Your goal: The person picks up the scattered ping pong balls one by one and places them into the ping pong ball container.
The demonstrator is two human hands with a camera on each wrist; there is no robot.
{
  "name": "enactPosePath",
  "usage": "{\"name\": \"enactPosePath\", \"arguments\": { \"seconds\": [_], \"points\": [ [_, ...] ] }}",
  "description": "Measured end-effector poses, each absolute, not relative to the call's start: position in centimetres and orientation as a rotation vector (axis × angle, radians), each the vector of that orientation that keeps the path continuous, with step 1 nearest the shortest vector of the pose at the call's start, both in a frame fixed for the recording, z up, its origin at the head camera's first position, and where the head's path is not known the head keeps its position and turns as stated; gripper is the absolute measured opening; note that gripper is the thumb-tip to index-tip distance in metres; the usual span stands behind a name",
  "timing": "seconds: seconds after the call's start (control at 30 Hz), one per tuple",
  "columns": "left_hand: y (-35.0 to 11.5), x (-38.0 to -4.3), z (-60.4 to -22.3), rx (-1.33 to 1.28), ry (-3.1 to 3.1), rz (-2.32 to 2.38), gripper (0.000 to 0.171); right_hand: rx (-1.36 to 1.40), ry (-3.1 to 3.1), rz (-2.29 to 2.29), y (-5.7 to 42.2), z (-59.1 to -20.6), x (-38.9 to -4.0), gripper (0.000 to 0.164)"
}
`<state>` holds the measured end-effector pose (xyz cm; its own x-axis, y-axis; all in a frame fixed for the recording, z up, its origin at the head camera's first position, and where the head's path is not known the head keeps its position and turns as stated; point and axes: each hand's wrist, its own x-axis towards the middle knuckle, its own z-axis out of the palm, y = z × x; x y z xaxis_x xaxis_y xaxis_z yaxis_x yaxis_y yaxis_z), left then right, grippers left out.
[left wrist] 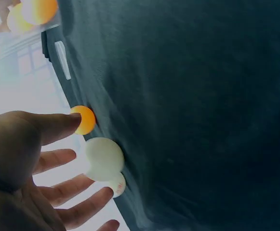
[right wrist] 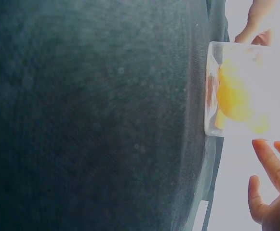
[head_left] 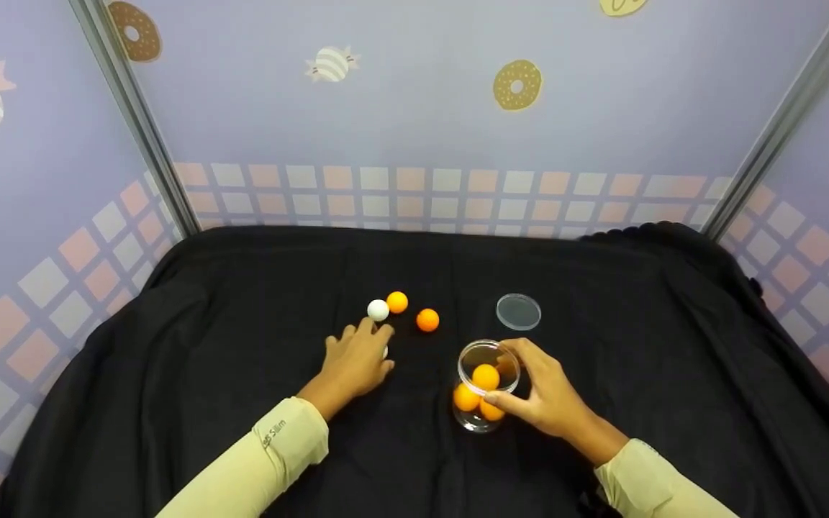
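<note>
Hovering over black cloth [head_left: 263, 309]: left hand [head_left: 354, 361], relaxed, fingers spread, clutching nothing; white ball [left wrist: 104, 159] right by them, mostly masked by that hand from above. Another white ball [head_left: 378, 310] just past the fingertips, loose orange ball [head_left: 397, 302] crowding it, second orange ball [head_left: 427, 320] nearer the jar. Right hand [head_left: 545, 396] grips clear jar [head_left: 476, 423] near its rim; three orange balls [head_left: 486, 377] visible inside. Round lid [head_left: 519, 311] flat behind, clear of both hands; right wrist view glare-washed, finger contact hard to judge there
</note>
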<state>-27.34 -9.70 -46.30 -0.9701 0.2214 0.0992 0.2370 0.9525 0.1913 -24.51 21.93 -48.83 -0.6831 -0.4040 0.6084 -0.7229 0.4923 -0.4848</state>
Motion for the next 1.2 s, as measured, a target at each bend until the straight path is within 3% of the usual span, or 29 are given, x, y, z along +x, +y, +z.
{"name": "enactPosePath", "arguments": {
  "seconds": [1.2],
  "points": [
    [-10.5,-27.9,-47.2,-0.430,-3.015,-0.256,0.038,0.949,-2.325,1.060,21.9,-48.8,-24.5,0.060]
  ]
}}
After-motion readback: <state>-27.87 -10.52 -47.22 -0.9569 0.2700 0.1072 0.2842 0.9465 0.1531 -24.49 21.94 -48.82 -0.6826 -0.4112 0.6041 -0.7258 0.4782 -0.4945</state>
